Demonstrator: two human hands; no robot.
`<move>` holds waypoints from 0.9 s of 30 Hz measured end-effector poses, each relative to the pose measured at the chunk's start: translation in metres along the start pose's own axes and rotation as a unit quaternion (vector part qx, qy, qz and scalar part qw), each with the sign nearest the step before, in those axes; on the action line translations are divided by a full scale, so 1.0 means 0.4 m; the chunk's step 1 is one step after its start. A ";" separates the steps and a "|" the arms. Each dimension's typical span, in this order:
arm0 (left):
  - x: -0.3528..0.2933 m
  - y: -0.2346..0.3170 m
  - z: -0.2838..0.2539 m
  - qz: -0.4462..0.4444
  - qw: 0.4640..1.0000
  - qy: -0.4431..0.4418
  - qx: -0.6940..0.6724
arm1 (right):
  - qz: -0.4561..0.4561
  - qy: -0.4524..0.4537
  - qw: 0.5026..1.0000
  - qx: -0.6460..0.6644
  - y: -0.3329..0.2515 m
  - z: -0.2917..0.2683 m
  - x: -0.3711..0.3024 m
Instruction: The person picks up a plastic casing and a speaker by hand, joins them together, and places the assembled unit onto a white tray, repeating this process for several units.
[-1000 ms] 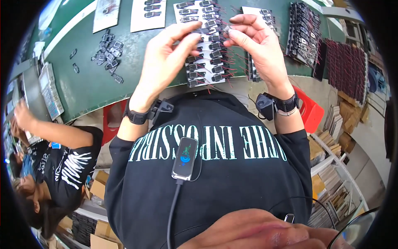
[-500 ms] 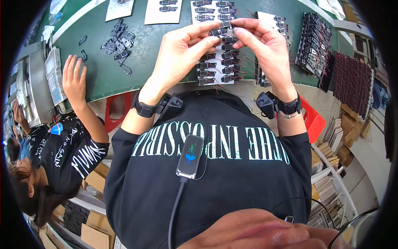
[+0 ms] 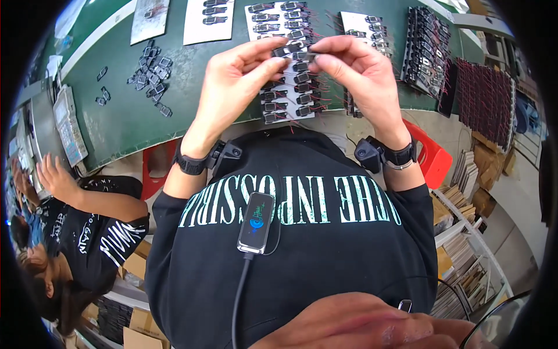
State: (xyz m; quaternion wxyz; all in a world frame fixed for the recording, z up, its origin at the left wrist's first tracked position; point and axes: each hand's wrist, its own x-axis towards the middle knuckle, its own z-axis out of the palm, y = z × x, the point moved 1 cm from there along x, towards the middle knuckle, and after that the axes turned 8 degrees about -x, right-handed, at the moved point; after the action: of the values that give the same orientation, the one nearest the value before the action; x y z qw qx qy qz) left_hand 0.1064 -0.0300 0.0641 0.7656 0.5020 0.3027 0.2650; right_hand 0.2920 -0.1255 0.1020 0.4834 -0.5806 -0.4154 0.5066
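Note:
My left hand [image 3: 241, 78] pinches a small black rectangular part [image 3: 282, 52] between thumb and fingertips. Close beside it, my right hand [image 3: 363, 75] has thumb and index finger closed on a small dark grey piece [image 3: 305, 56]; the fingers partly hide it. Both hands hover over a white board [image 3: 280, 118] that carries two columns of similar black parts [image 3: 304, 99] with thin red wires sticking out to the right. Whether the two held pieces touch each other I cannot tell.
Left on the green table [image 3: 192, 81] lies a heap of loose black parts [image 3: 152, 72]. Farther back are white boards [image 3: 209, 35]; at right, another board [image 3: 363, 26] and a densely filled rack [image 3: 427, 52]. A co-worker's hand [image 3: 58, 180] is at far left, near a grey keypad device [image 3: 70, 128].
My view has shifted slightly, and both hands keep their pinch over the board. The co-worker's hand has moved left, off the table edge; one more loose part lies near there.

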 end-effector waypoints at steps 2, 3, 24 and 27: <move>-0.011 -0.015 -0.008 -0.005 1.000 0.004 0.001 | -0.009 0.025 1.000 0.002 0.025 0.016 0.006; -0.017 -0.022 -0.013 -0.009 1.000 0.004 -0.001 | -0.014 0.038 0.999 0.003 0.036 0.025 0.008; -0.064 -0.067 -0.025 0.014 0.996 -0.001 0.088 | -0.041 0.031 0.992 -0.119 0.102 0.077 -0.005; -0.071 -0.072 -0.028 0.014 0.997 -0.002 0.078 | -0.026 0.014 0.991 -0.134 0.111 0.076 -0.011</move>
State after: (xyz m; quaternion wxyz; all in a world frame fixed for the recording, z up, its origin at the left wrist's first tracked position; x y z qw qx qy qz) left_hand 0.0820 -0.0537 0.0397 0.7209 0.5649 0.3140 0.2502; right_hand 0.2611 -0.1340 0.0586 0.4200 -0.6359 -0.4879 0.4257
